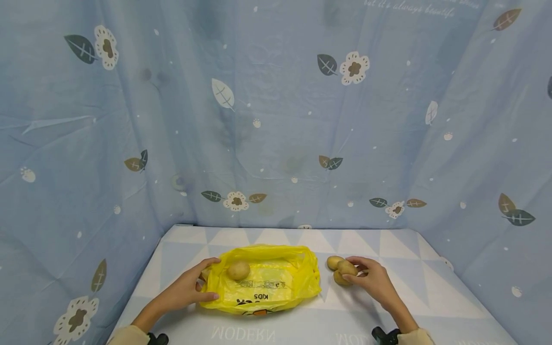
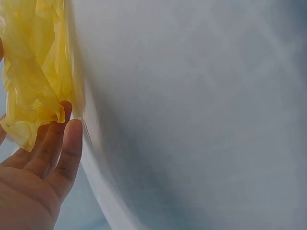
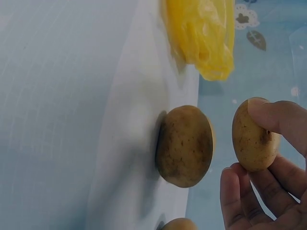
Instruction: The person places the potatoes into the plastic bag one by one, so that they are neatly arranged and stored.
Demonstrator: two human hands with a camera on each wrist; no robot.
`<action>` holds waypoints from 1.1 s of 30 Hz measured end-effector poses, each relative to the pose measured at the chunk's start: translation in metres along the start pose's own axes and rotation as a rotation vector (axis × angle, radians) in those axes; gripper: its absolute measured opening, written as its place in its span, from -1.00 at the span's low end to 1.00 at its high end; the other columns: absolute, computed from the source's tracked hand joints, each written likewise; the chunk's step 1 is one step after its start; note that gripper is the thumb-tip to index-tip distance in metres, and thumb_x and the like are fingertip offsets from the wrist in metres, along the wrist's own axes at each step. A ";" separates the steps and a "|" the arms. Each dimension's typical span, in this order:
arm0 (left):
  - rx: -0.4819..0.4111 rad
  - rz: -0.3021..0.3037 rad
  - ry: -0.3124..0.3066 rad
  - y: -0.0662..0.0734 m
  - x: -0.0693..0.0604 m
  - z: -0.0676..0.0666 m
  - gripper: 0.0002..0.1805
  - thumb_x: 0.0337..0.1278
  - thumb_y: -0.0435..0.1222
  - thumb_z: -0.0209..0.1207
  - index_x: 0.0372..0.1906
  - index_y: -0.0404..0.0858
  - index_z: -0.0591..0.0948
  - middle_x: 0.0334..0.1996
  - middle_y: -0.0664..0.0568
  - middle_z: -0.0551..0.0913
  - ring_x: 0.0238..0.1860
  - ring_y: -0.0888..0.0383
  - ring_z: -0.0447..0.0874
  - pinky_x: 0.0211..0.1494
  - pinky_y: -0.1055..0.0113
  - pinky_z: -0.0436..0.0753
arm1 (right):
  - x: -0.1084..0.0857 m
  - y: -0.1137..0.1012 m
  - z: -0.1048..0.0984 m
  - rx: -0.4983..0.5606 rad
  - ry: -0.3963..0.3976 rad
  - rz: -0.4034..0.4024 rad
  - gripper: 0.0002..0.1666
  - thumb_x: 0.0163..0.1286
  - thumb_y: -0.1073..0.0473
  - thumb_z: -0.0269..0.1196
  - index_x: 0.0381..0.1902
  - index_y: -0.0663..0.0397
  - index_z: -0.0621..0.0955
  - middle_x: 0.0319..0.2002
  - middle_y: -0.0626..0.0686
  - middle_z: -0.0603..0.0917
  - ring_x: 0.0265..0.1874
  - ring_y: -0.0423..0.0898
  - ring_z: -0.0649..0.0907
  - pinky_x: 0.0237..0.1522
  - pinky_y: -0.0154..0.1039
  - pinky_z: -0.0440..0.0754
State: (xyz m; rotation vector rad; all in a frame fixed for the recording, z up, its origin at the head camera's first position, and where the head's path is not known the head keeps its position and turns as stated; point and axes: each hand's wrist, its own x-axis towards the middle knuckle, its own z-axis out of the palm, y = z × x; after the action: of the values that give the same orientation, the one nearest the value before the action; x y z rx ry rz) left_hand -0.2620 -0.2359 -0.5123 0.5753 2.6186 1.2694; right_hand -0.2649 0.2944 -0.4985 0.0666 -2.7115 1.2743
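A yellow plastic bag [image 1: 271, 282] lies on the table with its mouth spread; a potato [image 1: 238, 270] shows inside. At its left end my left hand [image 1: 187, 287] holds the bag, thumb at the near side and fingers at the far side. In the left wrist view several fingers [image 2: 67, 153] lie against crumpled yellow plastic [image 2: 38, 72]. To the bag's right, my right hand [image 1: 373, 280] pinches a potato [image 3: 254, 139] between thumb and fingers, raised off the table. Beside it a potato [image 3: 186, 146] rests on the table, and another potato [image 1: 334, 262] lies just left.
The table [image 1: 409, 287] has a white and pale blue triangle pattern with printed lettering near its front. A blue curtain [image 1: 276, 120] with leaves and flowers hangs behind it and along both sides. Dark bands [image 1: 385, 335] sit at both wrists.
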 end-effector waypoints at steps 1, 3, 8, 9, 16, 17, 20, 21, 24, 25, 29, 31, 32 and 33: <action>-0.001 -0.001 0.001 0.000 0.000 0.000 -0.04 0.07 -0.04 0.52 0.53 -0.12 0.30 0.42 -0.19 0.39 -0.09 0.02 0.52 -0.24 0.30 0.55 | 0.001 0.000 0.002 0.006 -0.002 -0.003 -0.39 0.09 0.07 0.63 0.11 0.08 0.73 0.06 0.07 0.73 -0.11 -0.09 0.67 -0.19 -0.30 0.64; 0.000 -0.002 0.002 0.000 0.000 0.000 -0.04 0.07 -0.04 0.52 0.53 -0.12 0.30 0.43 -0.19 0.38 -0.09 0.02 0.52 -0.24 0.30 0.56 | 0.003 -0.001 0.005 0.010 -0.003 -0.016 -0.39 0.08 0.07 0.63 0.10 0.07 0.73 0.05 0.06 0.74 -0.12 -0.09 0.68 -0.19 -0.30 0.65; 0.002 -0.009 0.008 0.001 0.000 0.000 -0.04 0.06 -0.04 0.53 0.53 -0.12 0.31 0.43 -0.19 0.38 -0.08 0.03 0.52 -0.25 0.30 0.55 | 0.004 -0.005 0.011 0.011 -0.006 -0.031 -0.36 0.06 0.03 0.64 0.12 0.03 0.73 0.05 0.03 0.74 -0.12 -0.11 0.68 -0.17 -0.32 0.64; 0.002 -0.010 0.008 0.001 0.000 0.000 -0.04 0.06 -0.04 0.53 0.53 -0.11 0.31 0.42 -0.18 0.39 -0.08 0.03 0.52 -0.24 0.30 0.55 | 0.005 -0.007 0.012 0.019 -0.010 -0.030 -0.36 0.07 0.03 0.64 0.12 0.02 0.73 0.05 0.02 0.74 -0.12 -0.11 0.67 -0.15 -0.31 0.64; 0.001 -0.019 0.014 0.002 -0.001 0.000 -0.04 0.05 -0.04 0.53 0.52 -0.09 0.31 0.41 -0.16 0.41 -0.09 0.03 0.52 -0.25 0.29 0.55 | 0.009 -0.016 0.020 0.047 -0.029 -0.050 -0.43 0.09 0.08 0.63 0.10 -0.07 0.74 0.01 -0.03 0.75 -0.14 -0.11 0.65 -0.13 -0.27 0.63; 0.000 -0.019 0.015 0.003 -0.001 0.000 -0.04 0.05 -0.04 0.53 0.52 -0.09 0.31 0.40 -0.16 0.41 -0.10 0.02 0.52 -0.25 0.29 0.55 | 0.009 -0.018 0.022 0.045 -0.032 -0.055 -0.43 0.10 0.07 0.63 0.10 -0.08 0.74 0.00 -0.04 0.75 -0.14 -0.11 0.65 -0.13 -0.27 0.63; -0.004 -0.024 0.017 0.004 -0.002 0.001 -0.04 0.05 -0.04 0.53 0.53 -0.08 0.31 0.39 -0.15 0.42 -0.11 0.02 0.51 -0.26 0.29 0.55 | 0.011 -0.022 0.027 0.034 -0.036 -0.054 -0.42 0.08 0.03 0.64 0.09 -0.13 0.74 -0.03 -0.07 0.75 -0.18 -0.12 0.65 -0.14 -0.24 0.63; -0.005 -0.026 0.019 0.004 -0.003 0.001 -0.03 0.04 -0.04 0.53 0.53 -0.08 0.30 0.38 -0.15 0.43 -0.11 0.02 0.51 -0.27 0.29 0.55 | 0.011 -0.023 0.029 0.030 -0.040 -0.054 -0.43 0.08 0.01 0.63 0.09 -0.15 0.74 -0.04 -0.08 0.75 -0.19 -0.12 0.65 -0.14 -0.23 0.62; -0.006 -0.032 0.019 0.004 -0.004 0.001 -0.03 0.04 -0.04 0.54 0.53 -0.08 0.30 0.36 -0.14 0.44 -0.11 0.03 0.51 -0.27 0.29 0.55 | 0.014 -0.029 0.035 0.018 -0.049 -0.060 -0.43 0.08 -0.01 0.64 0.08 -0.21 0.74 -0.04 -0.11 0.75 -0.19 -0.12 0.66 -0.14 -0.20 0.63; -0.006 -0.033 0.018 0.004 -0.004 0.001 -0.03 0.04 -0.04 0.54 0.53 -0.08 0.30 0.36 -0.13 0.44 -0.11 0.03 0.51 -0.27 0.29 0.55 | 0.015 -0.031 0.036 0.009 -0.050 -0.065 -0.43 0.08 -0.02 0.64 0.09 -0.22 0.74 -0.03 -0.12 0.75 -0.19 -0.13 0.67 -0.14 -0.20 0.64; -0.008 -0.033 0.019 0.005 -0.003 0.001 -0.03 0.03 -0.04 0.54 0.53 -0.09 0.30 0.38 -0.14 0.43 -0.11 0.02 0.50 -0.29 0.28 0.56 | 0.020 -0.040 0.043 0.017 -0.066 -0.092 -0.44 0.10 0.01 0.63 0.09 -0.22 0.74 -0.03 -0.12 0.75 -0.19 -0.13 0.67 -0.14 -0.18 0.65; -0.010 -0.032 0.018 0.006 -0.002 0.001 -0.02 0.03 -0.04 0.54 0.53 -0.09 0.31 0.39 -0.14 0.42 -0.11 0.02 0.50 -0.29 0.28 0.56 | 0.021 -0.044 0.046 0.031 -0.076 -0.105 -0.45 0.11 0.04 0.62 0.09 -0.20 0.74 -0.04 -0.12 0.75 -0.20 -0.13 0.67 -0.14 -0.19 0.65; -0.010 -0.031 0.018 0.007 -0.001 0.002 -0.02 0.03 -0.04 0.54 0.53 -0.10 0.31 0.40 -0.15 0.41 -0.11 0.03 0.51 -0.29 0.28 0.57 | 0.022 -0.046 0.048 0.040 -0.082 -0.114 -0.46 0.11 0.06 0.62 0.09 -0.19 0.74 -0.04 -0.12 0.75 -0.20 -0.14 0.67 -0.14 -0.20 0.65; -0.012 -0.032 0.017 0.007 -0.001 0.002 -0.02 0.03 -0.04 0.54 0.53 -0.10 0.31 0.40 -0.15 0.41 -0.11 0.03 0.51 -0.29 0.27 0.57 | 0.023 -0.047 0.049 0.044 -0.085 -0.120 -0.46 0.11 0.07 0.62 0.08 -0.19 0.74 -0.04 -0.13 0.75 -0.19 -0.14 0.67 -0.13 -0.21 0.65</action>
State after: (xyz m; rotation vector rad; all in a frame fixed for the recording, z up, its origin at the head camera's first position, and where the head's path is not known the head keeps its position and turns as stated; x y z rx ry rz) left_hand -0.2586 -0.2310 -0.5080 0.5206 2.6214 1.2846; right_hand -0.2885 0.2267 -0.4902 0.2904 -2.7028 1.3246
